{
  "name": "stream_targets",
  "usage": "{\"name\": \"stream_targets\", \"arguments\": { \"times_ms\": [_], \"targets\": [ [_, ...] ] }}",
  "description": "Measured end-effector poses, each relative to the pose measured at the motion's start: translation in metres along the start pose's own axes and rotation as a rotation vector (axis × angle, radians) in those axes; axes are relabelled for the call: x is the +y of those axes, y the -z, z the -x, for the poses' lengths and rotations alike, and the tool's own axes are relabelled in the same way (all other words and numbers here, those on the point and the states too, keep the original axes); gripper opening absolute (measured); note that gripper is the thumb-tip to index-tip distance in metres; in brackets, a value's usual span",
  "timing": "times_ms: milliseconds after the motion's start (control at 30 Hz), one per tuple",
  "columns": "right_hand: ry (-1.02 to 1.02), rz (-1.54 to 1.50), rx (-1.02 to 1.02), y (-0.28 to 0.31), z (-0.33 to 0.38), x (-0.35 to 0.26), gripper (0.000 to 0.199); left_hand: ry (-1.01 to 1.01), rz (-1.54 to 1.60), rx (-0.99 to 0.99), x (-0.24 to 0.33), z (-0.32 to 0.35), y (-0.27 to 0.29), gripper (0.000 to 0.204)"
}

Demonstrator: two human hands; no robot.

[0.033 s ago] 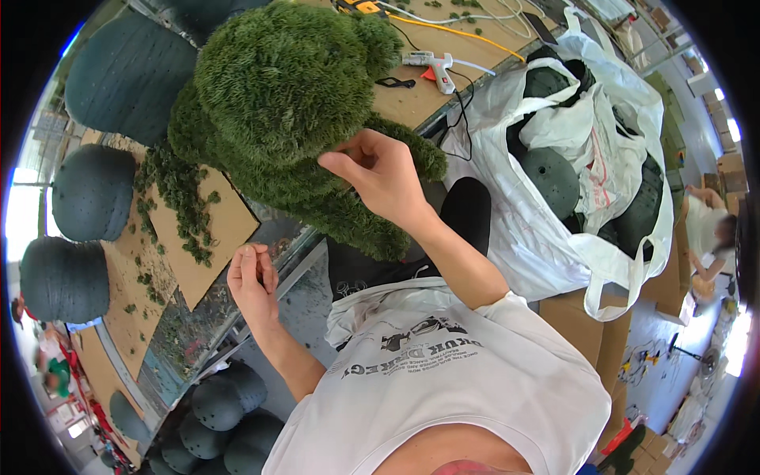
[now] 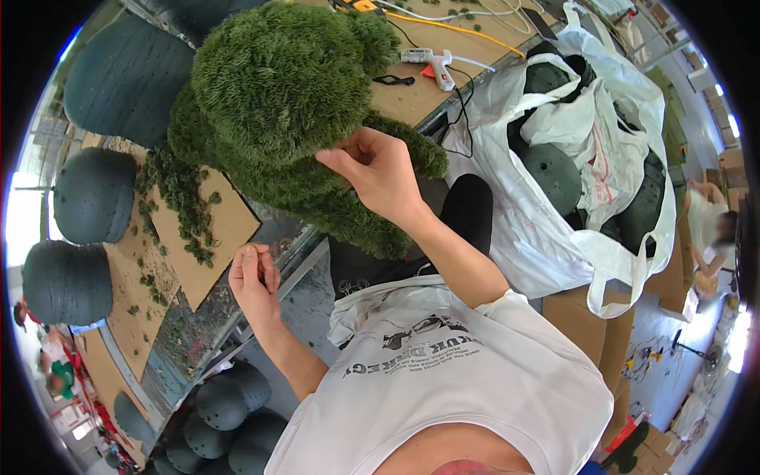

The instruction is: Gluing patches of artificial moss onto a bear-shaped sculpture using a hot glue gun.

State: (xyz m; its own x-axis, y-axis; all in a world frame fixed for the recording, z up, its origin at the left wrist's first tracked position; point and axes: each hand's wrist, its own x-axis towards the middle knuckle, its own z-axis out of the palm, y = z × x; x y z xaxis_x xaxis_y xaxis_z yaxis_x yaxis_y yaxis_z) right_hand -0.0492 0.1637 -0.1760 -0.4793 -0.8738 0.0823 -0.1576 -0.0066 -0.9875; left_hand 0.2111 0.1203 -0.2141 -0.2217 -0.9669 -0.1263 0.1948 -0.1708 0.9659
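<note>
A large figure covered in artificial greenery, with a round head and stubby limbs, leans over my lap and the table edge. My right hand is closed in a pinch against the foliage below its round head. Whatever lies between those fingertips is hidden. Lower left, near the table edge, my left hand is held apart from the figure, thumb and fingers pressed together. Anything in that pinch is too small to make out. Loose green sprigs are heaped on a cardboard sheet beside the figure.
A white glue gun with an orange-red trigger lies on the table behind, its black cord trailing over the edge. At right stands a white bag of dark shells. Dark domed forms line the left; more rounded shells lie below.
</note>
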Motion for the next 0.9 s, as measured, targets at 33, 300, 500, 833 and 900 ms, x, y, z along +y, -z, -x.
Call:
{"name": "stream_targets", "arguments": {
  "times_ms": [33, 300, 500, 833, 900],
  "targets": [
    [-0.007, -0.014, 0.015, -0.004, 0.0, 0.003, 0.03, 0.003, -0.018, -0.012, 0.0, 0.0, -0.001, 0.027],
    [-0.038, -1.259, 0.193, 0.032, 0.01, 0.034, 0.021, -0.024, -0.024, -0.051, -0.002, -0.002, 0.003, 0.027],
    [0.111, -1.16, 0.23, 0.063, 0.023, 0.043, 0.034, -0.006, -0.066, -0.088, 0.0, -0.006, 0.0, 0.027],
    [0.032, -0.516, 0.02, 0.022, 0.005, 0.029, 0.028, -0.025, -0.108, -0.178, 0.003, -0.004, -0.025, 0.028],
    [0.026, -0.506, 0.022, 0.02, 0.001, 0.028, 0.03, -0.02, -0.12, -0.168, 0.003, -0.001, -0.025, 0.028]
  ]
}}
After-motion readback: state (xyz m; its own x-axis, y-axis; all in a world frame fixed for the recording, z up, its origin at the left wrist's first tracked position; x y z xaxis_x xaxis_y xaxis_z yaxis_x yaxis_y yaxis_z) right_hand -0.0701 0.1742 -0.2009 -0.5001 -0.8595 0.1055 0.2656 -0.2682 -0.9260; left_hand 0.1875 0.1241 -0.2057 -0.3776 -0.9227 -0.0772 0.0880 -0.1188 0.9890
